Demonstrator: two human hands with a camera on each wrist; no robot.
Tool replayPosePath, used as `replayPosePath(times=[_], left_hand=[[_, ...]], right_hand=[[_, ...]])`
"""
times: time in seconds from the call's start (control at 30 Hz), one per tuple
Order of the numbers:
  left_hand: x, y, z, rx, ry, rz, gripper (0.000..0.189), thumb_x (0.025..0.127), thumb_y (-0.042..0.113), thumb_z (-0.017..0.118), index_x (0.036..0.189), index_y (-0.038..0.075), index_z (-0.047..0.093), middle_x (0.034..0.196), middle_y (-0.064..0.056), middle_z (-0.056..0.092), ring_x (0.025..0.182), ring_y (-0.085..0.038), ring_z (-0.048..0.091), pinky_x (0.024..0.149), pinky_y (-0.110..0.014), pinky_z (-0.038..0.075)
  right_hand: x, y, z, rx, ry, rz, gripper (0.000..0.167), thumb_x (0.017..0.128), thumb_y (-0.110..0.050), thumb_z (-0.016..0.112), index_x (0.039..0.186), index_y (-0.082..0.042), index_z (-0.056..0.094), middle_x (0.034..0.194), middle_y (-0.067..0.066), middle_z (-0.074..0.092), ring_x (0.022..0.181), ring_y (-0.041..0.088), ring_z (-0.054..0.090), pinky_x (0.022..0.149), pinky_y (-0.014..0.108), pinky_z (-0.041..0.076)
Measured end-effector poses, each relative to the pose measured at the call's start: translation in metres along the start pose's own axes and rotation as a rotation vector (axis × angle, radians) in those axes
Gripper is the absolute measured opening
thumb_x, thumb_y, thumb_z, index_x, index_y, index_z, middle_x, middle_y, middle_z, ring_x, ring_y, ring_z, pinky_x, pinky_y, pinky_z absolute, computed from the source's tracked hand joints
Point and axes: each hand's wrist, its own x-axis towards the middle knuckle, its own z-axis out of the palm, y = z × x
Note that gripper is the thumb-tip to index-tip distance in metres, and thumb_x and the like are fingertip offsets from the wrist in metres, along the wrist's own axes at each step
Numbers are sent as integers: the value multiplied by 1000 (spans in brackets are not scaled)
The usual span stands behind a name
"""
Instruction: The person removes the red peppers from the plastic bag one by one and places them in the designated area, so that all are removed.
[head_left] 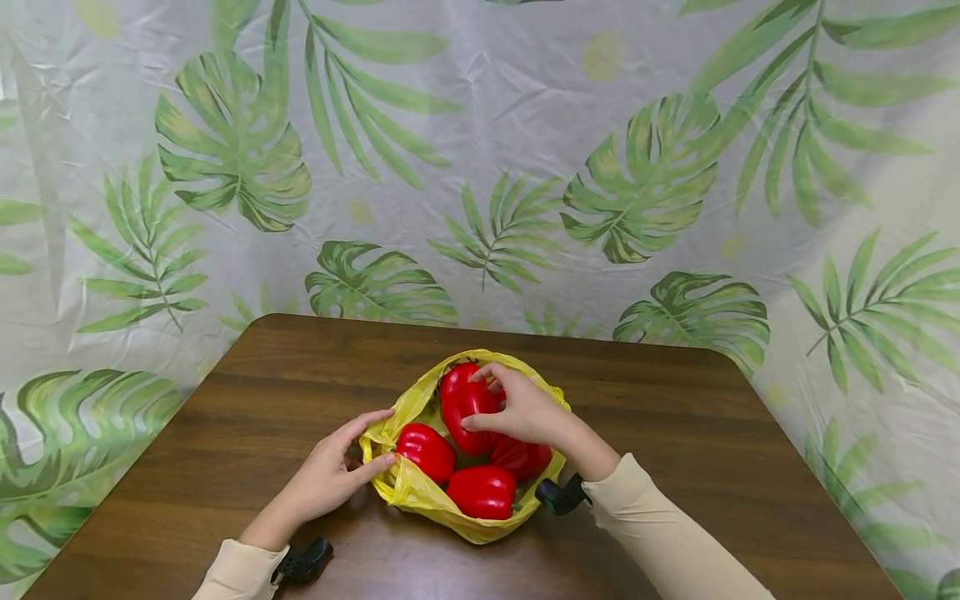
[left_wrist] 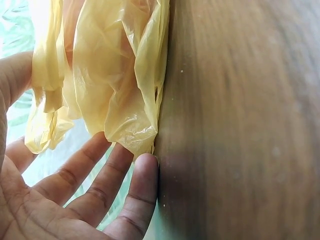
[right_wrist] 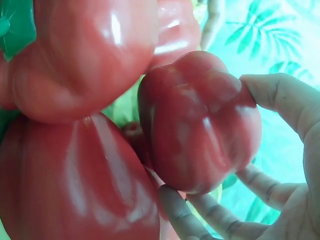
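Observation:
A yellow plastic bag [head_left: 408,493] sits on the table with its mouth spread wide, holding several shiny red bell peppers. My right hand [head_left: 528,408] reaches into it and grips one red bell pepper [right_wrist: 200,125] between thumb and fingers; the pepper is tilted above the others. In the head view, a bell pepper [head_left: 424,452] lies at the bag's left and another bell pepper [head_left: 483,492] at its front. One more bell pepper [head_left: 521,457] is partly hidden under my right hand. At the left side, my left hand [head_left: 326,471] touches the bag with thumb and fingers spread.
The dark brown wooden table [head_left: 675,417] extends around the bag. Behind it hangs a whitish cloth [head_left: 517,125] with green leaf prints. Black camera straps sit on both wrists, the right one [head_left: 561,493] close to the bag's rim.

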Motion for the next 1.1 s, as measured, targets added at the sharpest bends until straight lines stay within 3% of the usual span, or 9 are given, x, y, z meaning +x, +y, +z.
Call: replayPosePath(times=[0.5, 0.8, 1.1], left_hand=[[1, -2, 0, -5, -4, 12, 60, 100, 30, 78, 155, 18, 57, 155, -12, 61, 106, -12, 65, 72, -25, 59], [1, -2, 0, 0, -1, 22, 59, 100, 29, 78, 155, 17, 57, 155, -12, 61, 106, -13, 66, 72, -25, 59], [1, -1, 0, 10, -5, 14, 59, 100, 30, 78, 154, 18, 57, 155, -13, 61, 103, -11, 65, 72, -24, 57]], right_hand=[[-4, 14, -31, 63, 60, 27, 65, 92, -35, 85, 145, -14, 54, 138, 17, 64, 114, 35, 73, 90, 47, 65], [-14, 30, -56, 99, 106, 35, 63, 95, -38, 80, 147, -13, 53, 145, 20, 62, 126, 41, 68, 97, 49, 63], [-22, 48, -73, 122, 138, 51, 64, 97, -39, 78, 148, -11, 51, 147, 24, 60, 122, 41, 69, 93, 49, 64]])
